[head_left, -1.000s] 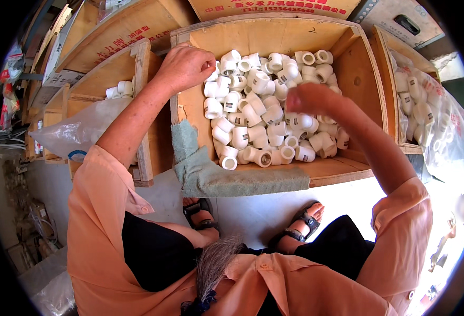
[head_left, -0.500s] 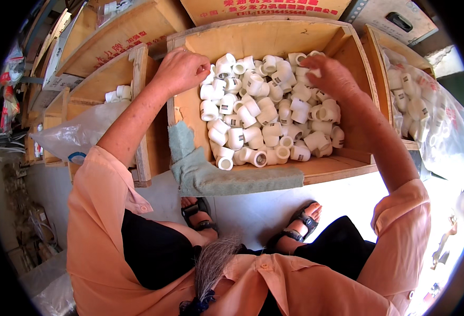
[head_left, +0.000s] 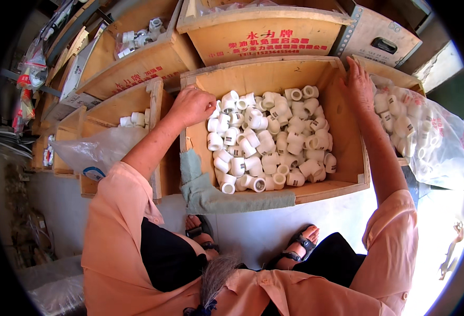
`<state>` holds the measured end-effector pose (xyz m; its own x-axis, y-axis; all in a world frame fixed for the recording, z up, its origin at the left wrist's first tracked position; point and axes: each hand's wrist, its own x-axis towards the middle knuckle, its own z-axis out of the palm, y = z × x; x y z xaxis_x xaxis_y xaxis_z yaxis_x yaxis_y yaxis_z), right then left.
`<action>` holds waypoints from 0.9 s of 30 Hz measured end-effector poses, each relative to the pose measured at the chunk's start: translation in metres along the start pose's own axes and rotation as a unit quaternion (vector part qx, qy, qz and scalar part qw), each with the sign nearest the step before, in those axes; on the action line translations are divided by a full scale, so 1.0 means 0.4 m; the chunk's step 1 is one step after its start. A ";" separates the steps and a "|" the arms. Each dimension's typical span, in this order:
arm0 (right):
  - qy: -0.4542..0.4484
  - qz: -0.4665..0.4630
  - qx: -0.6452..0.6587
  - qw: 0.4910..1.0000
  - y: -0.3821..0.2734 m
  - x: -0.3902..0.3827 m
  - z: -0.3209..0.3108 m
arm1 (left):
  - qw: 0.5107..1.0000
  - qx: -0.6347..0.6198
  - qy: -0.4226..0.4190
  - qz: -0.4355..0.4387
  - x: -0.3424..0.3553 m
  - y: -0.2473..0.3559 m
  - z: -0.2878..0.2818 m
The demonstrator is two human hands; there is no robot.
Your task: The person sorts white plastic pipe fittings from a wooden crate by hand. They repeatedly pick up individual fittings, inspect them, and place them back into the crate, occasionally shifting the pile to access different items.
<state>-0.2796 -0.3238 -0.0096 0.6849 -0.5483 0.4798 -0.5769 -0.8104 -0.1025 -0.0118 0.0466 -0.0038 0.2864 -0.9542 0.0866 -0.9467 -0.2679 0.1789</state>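
A wooden box (head_left: 274,67) in front of me holds a heap of white plastic pipe elbows (head_left: 266,142). Grey-green cloth (head_left: 226,199) wraps its near left corner and part of its front edge. My left hand (head_left: 192,107) is closed over the far part of the left wall, its curled fingers beside the elbows. Whether an elbow is inside those fingers is hidden. On the right wall, near the far corner, my right hand (head_left: 357,89) holds the rim, its fingers on the outer side and its thumb inward.
On the left, a wooden box (head_left: 155,137) holds white fittings and a clear plastic bag (head_left: 103,150). A bag of white fittings (head_left: 416,126) sits at the right. Behind stand a box with red print (head_left: 263,39) and a pale case (head_left: 382,37). My sandalled feet (head_left: 300,242) are below.
My right hand has left the elbows at the far right and moved onto the box's right wall. My left hand keeps its place on the left wall. The whole view has shifted, showing more beyond the box.
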 end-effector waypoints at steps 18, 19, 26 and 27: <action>0.006 -0.039 0.031 0.999 0.000 -0.006 0.022 | 0.989 0.056 0.133 0.020 -0.010 0.027 -0.033; 0.012 -0.041 0.034 0.999 0.009 0.001 0.021 | 0.986 0.088 0.138 0.040 -0.002 0.041 -0.037; -0.039 -0.036 0.032 0.998 0.010 -0.006 0.003 | 0.979 0.115 0.169 0.014 0.068 0.047 -0.057; -0.040 -0.029 0.044 0.998 0.002 -0.007 0.001 | 0.979 0.107 0.173 -0.012 0.078 0.039 -0.059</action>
<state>-0.2819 -0.3232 -0.0112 0.7511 -0.5115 0.4173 -0.4961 -0.8544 -0.1544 -0.0143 0.0159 0.0248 0.3062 -0.8548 0.4191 -0.9377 -0.3467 -0.0220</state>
